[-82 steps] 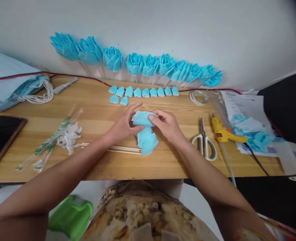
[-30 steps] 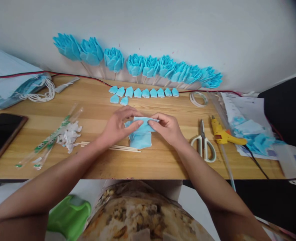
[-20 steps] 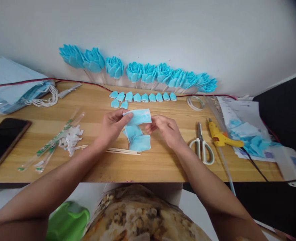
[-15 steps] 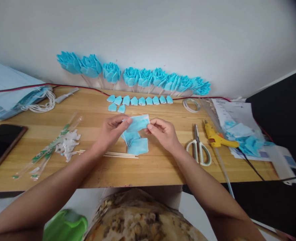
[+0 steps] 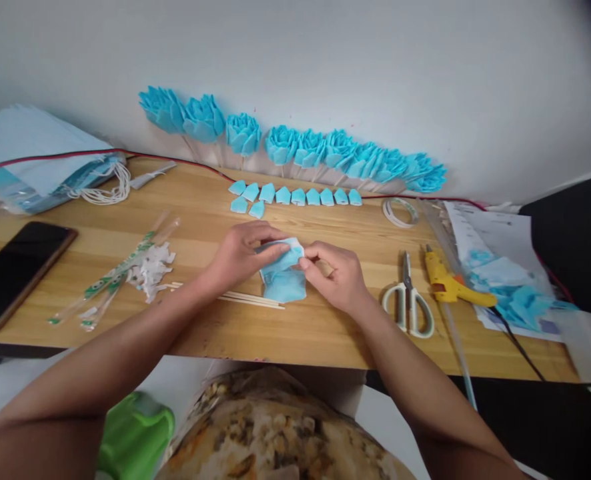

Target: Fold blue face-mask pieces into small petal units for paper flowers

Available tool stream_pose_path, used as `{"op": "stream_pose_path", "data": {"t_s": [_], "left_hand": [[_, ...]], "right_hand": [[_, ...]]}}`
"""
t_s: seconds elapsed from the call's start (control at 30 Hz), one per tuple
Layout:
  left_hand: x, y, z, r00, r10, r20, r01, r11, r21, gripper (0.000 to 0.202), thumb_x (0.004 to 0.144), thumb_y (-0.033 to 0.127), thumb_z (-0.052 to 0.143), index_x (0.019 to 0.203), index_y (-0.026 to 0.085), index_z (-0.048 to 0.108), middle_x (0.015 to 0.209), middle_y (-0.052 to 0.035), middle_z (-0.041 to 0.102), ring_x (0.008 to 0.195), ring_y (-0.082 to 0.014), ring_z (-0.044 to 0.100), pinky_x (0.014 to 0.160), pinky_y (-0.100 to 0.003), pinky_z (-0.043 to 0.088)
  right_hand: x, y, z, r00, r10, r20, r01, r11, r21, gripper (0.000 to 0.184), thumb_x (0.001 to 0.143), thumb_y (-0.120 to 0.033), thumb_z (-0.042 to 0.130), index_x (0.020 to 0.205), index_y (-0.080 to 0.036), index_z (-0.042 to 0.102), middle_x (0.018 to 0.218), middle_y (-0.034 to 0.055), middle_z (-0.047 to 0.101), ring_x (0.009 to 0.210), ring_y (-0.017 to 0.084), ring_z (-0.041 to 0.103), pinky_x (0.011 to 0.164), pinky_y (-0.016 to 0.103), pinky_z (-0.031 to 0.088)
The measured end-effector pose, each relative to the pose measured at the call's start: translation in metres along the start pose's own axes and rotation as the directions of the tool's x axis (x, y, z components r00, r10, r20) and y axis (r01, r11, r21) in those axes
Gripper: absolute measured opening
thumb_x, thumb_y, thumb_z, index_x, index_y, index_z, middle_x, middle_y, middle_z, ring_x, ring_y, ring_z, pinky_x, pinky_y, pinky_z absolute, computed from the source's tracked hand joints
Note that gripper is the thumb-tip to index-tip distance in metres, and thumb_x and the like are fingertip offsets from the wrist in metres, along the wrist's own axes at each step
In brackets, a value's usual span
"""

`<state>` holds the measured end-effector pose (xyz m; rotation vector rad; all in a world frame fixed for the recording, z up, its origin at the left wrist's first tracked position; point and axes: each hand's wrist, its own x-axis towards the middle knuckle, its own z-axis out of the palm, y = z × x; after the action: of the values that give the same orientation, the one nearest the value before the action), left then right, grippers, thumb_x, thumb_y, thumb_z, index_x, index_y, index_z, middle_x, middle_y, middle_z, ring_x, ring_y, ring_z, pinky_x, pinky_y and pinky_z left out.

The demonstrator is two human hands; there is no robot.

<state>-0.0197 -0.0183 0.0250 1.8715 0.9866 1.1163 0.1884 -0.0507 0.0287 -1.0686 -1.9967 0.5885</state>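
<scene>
Both hands meet at the middle of the wooden table (image 5: pixel 325 340) over a small stack of light blue fabric pieces (image 5: pixel 284 285). My left hand (image 5: pixel 243 253) pinches the left side of the top blue piece (image 5: pixel 284 253), fingers curled over it. My right hand (image 5: pixel 336 277) pinches its right edge between thumb and forefinger. The piece is bunched low, just above the stack. Thin wooden sticks (image 5: pixel 248 299) lie under my left wrist.
Several folded blue petals (image 5: pixel 295 196) lie in a row behind the hands, with blue fabric flowers (image 5: pixel 295 145) against the wall. Scissors (image 5: pixel 409 300), a yellow glue gun (image 5: pixel 448 283) and blue scraps on paper (image 5: pixel 510 293) sit right. A phone (image 5: pixel 18 270), wrappers (image 5: pixel 125 270) and a mask pack (image 5: pixel 40 173) sit left.
The top blue piece was lifted and held stretched out between both hands; now it is folded smaller and brought down onto the stack. The camera view shifted slightly.
</scene>
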Motion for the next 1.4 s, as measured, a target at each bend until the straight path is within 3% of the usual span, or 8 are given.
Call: {"op": "stream_pose_path", "data": {"t_s": [0.17,0.27,0.43,0.63,0.77,1.1,1.4], "left_hand": [[-0.001,0.005,-0.003,0.973,-0.213,0.083,0.228,0.936,-0.268,0.026,0.084,0.04,0.071,0.071,0.018,0.069,0.067,0.0002,0.065,0.061,-0.0114,0.054,0.059,-0.024,0.043],[0.0,0.006,-0.004,0.942,-0.31,0.126,0.334,0.864,-0.377,0.03,0.079,0.045,0.075,0.07,0.018,0.068,0.063,0.0015,0.062,0.057,-0.0105,0.051,0.055,-0.024,0.041],[0.002,0.004,-0.005,0.943,-0.332,-0.029,0.291,0.863,-0.413,0.028,0.077,0.045,0.077,0.07,0.019,0.07,0.066,0.0005,0.064,0.06,-0.0117,0.053,0.057,-0.025,0.043],[0.001,0.0,-0.002,0.945,-0.323,-0.058,0.268,0.863,-0.429,0.026,0.079,0.042,0.077,0.071,0.019,0.071,0.065,0.0008,0.063,0.06,-0.0104,0.051,0.056,-0.023,0.042],[0.0,0.002,-0.001,0.944,-0.329,-0.026,0.289,0.862,-0.416,0.029,0.077,0.046,0.078,0.073,0.018,0.074,0.067,0.0,0.065,0.062,-0.011,0.053,0.057,-0.023,0.044],[-0.001,0.004,0.004,0.942,-0.337,-0.004,0.306,0.86,-0.407,0.027,0.073,0.044,0.081,0.071,0.018,0.074,0.066,0.0009,0.066,0.061,-0.0101,0.053,0.057,-0.021,0.044],[-0.001,0.0,0.004,0.944,-0.33,0.0,0.3,0.856,-0.421,0.031,0.07,0.044,0.084,0.067,0.016,0.07,0.061,0.0019,0.06,0.056,-0.0085,0.049,0.053,-0.021,0.04]], "right_hand": [[0.0,0.003,0.001,1.0,0.005,-0.028,-0.005,1.0,-0.015,0.016,0.092,-0.026,0.056,0.078,-0.023,0.065,0.072,0.0007,0.071,0.063,0.014,0.062,0.063,0.028,0.047],[-0.001,0.006,0.002,0.996,0.089,-0.023,-0.087,0.994,0.068,0.017,0.092,-0.029,0.057,0.079,-0.023,0.066,0.073,0.0005,0.071,0.064,0.014,0.063,0.062,0.028,0.048],[-0.003,0.01,0.002,0.96,0.276,-0.035,-0.243,0.893,0.38,0.022,0.095,-0.039,0.057,0.105,-0.023,0.067,0.08,0.0007,0.072,0.071,0.015,0.066,0.069,0.028,0.053],[0.0,0.003,0.001,0.972,0.224,-0.076,-0.199,0.947,0.25,0.02,0.092,-0.032,0.059,0.078,-0.021,0.067,0.066,-0.0023,0.063,0.057,0.01,0.053,0.055,0.024,0.04],[0.0,0.002,0.005,0.975,0.213,-0.067,-0.194,0.955,0.223,0.018,0.091,-0.033,0.06,0.084,-0.021,0.072,0.067,-0.0017,0.066,0.057,0.01,0.054,0.053,0.023,0.04],[0.001,0.004,0.007,0.955,0.292,-0.045,-0.253,0.888,0.383,0.019,0.083,-0.039,0.07,0.088,-0.02,0.07,0.063,-0.0041,0.059,0.057,0.01,0.052,0.054,0.023,0.042],[0.0,0.006,0.01,0.96,0.267,-0.085,-0.226,0.916,0.33,0.02,0.085,-0.034,0.067,0.073,-0.02,0.062,0.062,-0.0037,0.058,0.056,0.009,0.049,0.053,0.024,0.039]]}}
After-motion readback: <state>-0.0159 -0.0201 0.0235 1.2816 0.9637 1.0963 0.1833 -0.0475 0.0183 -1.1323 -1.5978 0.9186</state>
